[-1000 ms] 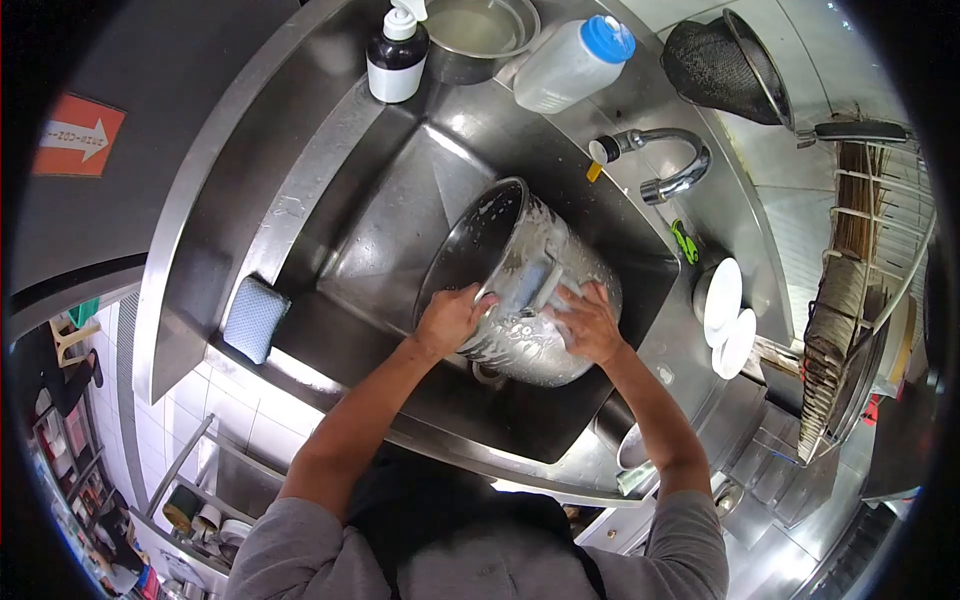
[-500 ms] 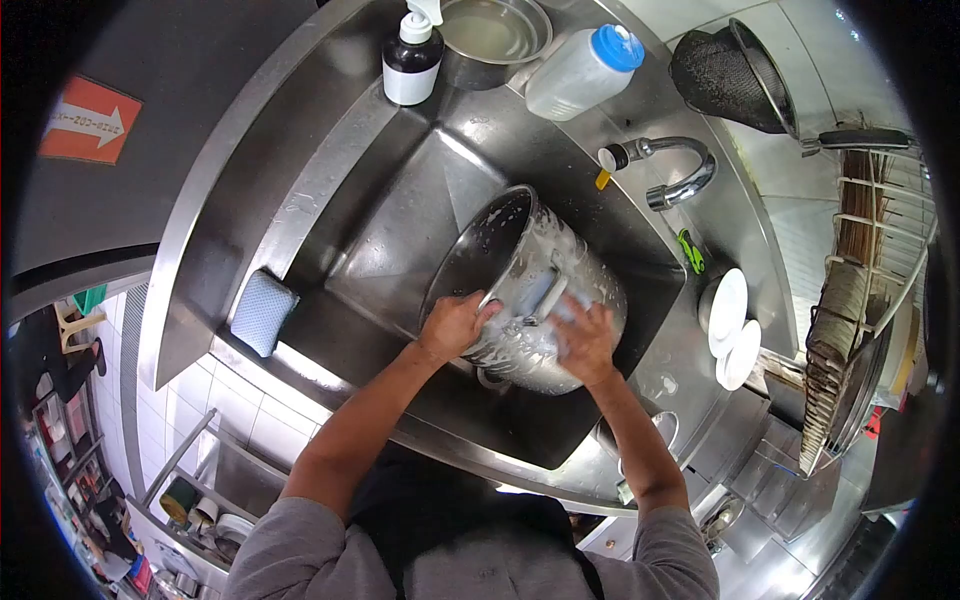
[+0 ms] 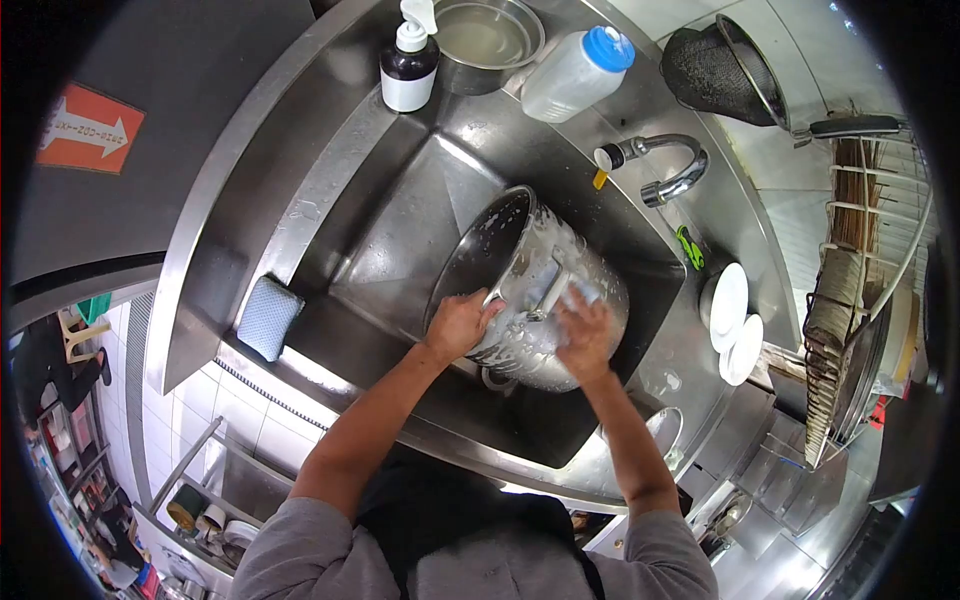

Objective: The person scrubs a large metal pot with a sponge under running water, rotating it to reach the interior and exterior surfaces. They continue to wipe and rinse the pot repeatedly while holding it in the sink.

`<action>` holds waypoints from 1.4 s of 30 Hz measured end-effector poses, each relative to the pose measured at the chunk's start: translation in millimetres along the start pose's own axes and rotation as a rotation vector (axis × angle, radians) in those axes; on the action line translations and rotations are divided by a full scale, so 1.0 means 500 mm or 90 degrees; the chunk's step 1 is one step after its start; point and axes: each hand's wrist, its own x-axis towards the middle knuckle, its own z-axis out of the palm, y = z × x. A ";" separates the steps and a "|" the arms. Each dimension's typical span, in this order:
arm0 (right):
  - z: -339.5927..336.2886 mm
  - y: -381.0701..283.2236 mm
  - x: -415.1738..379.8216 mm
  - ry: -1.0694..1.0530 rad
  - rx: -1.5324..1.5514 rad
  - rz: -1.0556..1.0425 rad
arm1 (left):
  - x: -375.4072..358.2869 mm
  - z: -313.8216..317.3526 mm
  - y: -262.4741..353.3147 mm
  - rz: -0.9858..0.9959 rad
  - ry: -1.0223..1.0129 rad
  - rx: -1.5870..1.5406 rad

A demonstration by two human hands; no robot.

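Head view: sudsy pot (image 3: 530, 262) tilted in the sink (image 3: 395, 225), left hand (image 3: 462, 325) on its rim (image 3: 527, 200)

The pot lies at about the middle of the sink, mouth turned left, white suds (image 3: 508, 345) streaking its outer wall. The left hand pinches the rim. The right hand (image 3: 586, 328) has its fingers spread over the wall just beside the handle (image 3: 553, 292); it is blurred, and I cannot tell whether a pad sits under it.

The step in hand looks like rubbing the pot's outside. The next move probably calls for a firm hold at the rim, since soapy metal may slip.

Beyond the bench's (image 3: 200, 235) left edge, a red-orange sign (image 3: 73, 150) bears a white arrow (image 3: 95, 132); its lettering is too distorted to read surely. The dark pump bottle (image 3: 410, 66) near the sink's far left corner wears a white label (image 3: 408, 94), no words legible. I can make out no brand on the blue-capped container (image 3: 575, 80) at the far edge or the blue sponge (image 3: 270, 317) at the near left corner.
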 end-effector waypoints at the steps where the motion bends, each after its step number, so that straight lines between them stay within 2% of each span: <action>1: 0.009 -0.006 0.003 0.003 0.003 0.007 | 0.003 -0.001 0.002 0.000 0.004 0.000; 3: 0.004 -0.004 0.003 0.005 0.010 0.023 | -0.003 -0.006 0.008 0.013 0.010 0.003; 5: -0.023 0.020 0.020 0.018 0.014 0.110 | 0.000 0.003 -0.007 0.001 -0.005 0.005; 8: 0.009 -0.040 0.001 0.025 0.051 0.055 | 0.004 0.000 -0.003 0.010 -0.001 -0.008; 10: 0.001 -0.001 0.001 -0.008 0.090 0.027 | -0.004 -0.006 -0.005 0.033 0.002 -0.010; 12: -0.005 0.011 0.017 0.008 0.010 0.114 | -0.008 0.001 -0.007 0.027 0.011 -0.020; 13: 0.012 -0.009 0.019 0.068 -0.010 0.093 | -0.007 0.005 -0.008 0.028 0.013 -0.022; 14: 0.006 -0.007 0.009 0.068 -0.012 0.092 | -0.005 0.006 -0.011 0.032 0.009 -0.023; 16: -0.013 0.000 -0.022 -0.021 0.057 0.002 | -0.015 -0.002 -0.010 0.036 -0.001 -0.021; 18: -0.038 0.053 -0.037 -0.033 0.036 0.015 | -0.028 -0.017 -0.005 -0.002 -0.064 0.009; 20: -0.023 0.115 -0.028 -0.007 0.081 0.281 | -0.036 -0.007 -0.021 0.008 -0.052 -0.003; 21: -0.005 0.137 -0.005 -0.008 0.079 0.281 | -0.039 -0.002 -0.026 0.020 -0.042 -0.011; 23: 0.035 0.173 0.064 0.047 0.195 0.146 | -0.040 0.000 -0.026 0.029 -0.029 -0.005; 24: 0.034 0.155 0.099 0.046 0.199 0.146 | -0.044 -0.002 -0.028 0.035 -0.019 0.002; 26: 0.011 0.099 0.173 -0.066 0.391 0.050 | -0.049 -0.008 -0.028 0.039 -0.021 0.009; 27: 0.010 0.111 0.184 -0.066 0.391 0.052 | -0.052 -0.009 -0.028 0.043 -0.022 0.011; 29: 0.000 0.138 0.187 -0.216 0.537 0.118 | -0.056 -0.008 -0.035 0.041 -0.026 0.007; 30: 0.001 0.136 0.191 -0.213 0.535 0.120 | -0.055 -0.005 -0.039 0.042 -0.025 0.005; 32: 0.006 0.130 0.202 -0.098 0.441 0.116 | -0.070 0.009 -0.047 0.057 -0.011 0.008; 33: 0.005 0.122 0.206 -0.074 0.388 -0.061 | -0.056 0.001 -0.048 0.069 0.011 0.019; 34: 0.008 0.124 0.224 -0.072 0.388 -0.069 | -0.046 -0.004 -0.050 0.070 0.018 0.023; 36: 0.015 0.115 0.209 -0.152 0.432 -0.031 | -0.068 -0.010 -0.045 0.022 -0.034 0.026; 37: 0.005 0.121 0.219 -0.130 0.399 0.051 | -0.065 -0.007 -0.048 0.010 -0.048 0.043; 38: 0.009 0.121 0.222 -0.119 0.397 0.052 | -0.060 -0.006 -0.049 0.021 -0.048 0.047; 39: 0.024 0.113 0.215 -0.052 0.431 0.052 | -0.065 -0.004 -0.048 0.031 -0.040 0.047; 40: 0.030 0.101 0.218 0.019 0.465 0.048 | -0.062 -0.005 -0.051 0.043 -0.029 0.049; 41: 0.032 0.089 0.209 -0.052 0.433 -0.074 | -0.055 -0.006 -0.057 0.052 -0.028 0.056; 42: 0.033 0.092 0.215 -0.045 0.436 -0.072 | -0.058 -0.006 -0.059 0.066 0.002 0.038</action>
